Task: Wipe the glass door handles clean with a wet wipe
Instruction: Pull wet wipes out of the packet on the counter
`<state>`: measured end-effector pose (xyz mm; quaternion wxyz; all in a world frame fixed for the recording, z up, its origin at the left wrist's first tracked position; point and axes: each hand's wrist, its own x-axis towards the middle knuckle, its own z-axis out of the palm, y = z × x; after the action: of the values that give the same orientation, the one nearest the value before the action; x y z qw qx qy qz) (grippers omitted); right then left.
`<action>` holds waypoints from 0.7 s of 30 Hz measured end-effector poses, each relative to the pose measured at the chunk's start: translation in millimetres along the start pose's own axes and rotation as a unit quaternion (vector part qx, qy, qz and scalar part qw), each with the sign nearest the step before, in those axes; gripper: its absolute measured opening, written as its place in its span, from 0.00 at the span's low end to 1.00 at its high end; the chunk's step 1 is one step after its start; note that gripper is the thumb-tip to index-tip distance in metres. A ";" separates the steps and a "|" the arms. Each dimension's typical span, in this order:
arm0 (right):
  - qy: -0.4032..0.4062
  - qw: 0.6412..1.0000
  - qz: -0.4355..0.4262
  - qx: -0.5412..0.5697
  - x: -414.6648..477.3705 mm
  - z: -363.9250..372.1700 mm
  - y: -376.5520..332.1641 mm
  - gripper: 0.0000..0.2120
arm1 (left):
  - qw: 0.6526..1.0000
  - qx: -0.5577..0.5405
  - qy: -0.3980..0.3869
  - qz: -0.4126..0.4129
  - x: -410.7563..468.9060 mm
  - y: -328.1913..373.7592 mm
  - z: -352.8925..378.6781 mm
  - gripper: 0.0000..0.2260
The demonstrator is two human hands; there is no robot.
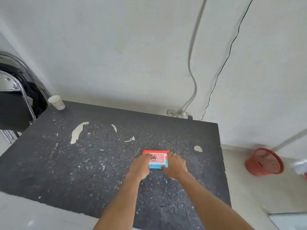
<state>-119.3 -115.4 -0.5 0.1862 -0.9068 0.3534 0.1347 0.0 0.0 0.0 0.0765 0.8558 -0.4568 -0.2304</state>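
On the dark tabletop [83,163], beside the wipes pack [157,159], your two hands are set to draw out a wet wipe.

Your left hand [141,166] lies over the pack's left side, fingers flat on its top; your right hand [174,165] wraps the pack's right edge, thumb at its near corner. Neither grip is closed: both rest on the pack, and it sits flat on the tabletop. Pin the pack with one hand, peel the flap with the other, and pull a single sheet slowly so no more follow. The red-and-blue label reads "Wipes"; the smaller print is too blurred. No glass door handles are in view.
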 end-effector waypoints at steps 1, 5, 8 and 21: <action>-0.008 1.000 -0.003 -0.001 1.8 2.3 0.2 0.28 | 1.000 -0.003 -0.006 -0.004 2.1 0.2 3.1 0.26; -0.005 1.000 -0.027 -0.011 17.8 14.3 -0.8 0.27 | 1.000 -0.009 0.000 -0.004 13.1 -1.7 15.9 0.26; 0.012 0.999 -0.046 -0.015 30.0 23.0 -3.2 0.27 | 1.000 -0.026 0.013 -0.005 22.4 -6.0 24.1 0.26; 0.025 0.994 -0.072 -0.083 58.9 51.6 -1.6 0.23 | 0.996 -0.072 0.035 -0.029 45.0 -22.6 45.6 0.28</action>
<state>-81.9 -126.7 -68.4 0.1104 -0.9454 0.2790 0.1269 17.1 -20.2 -62.6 0.1476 0.8686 -0.4108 -0.2345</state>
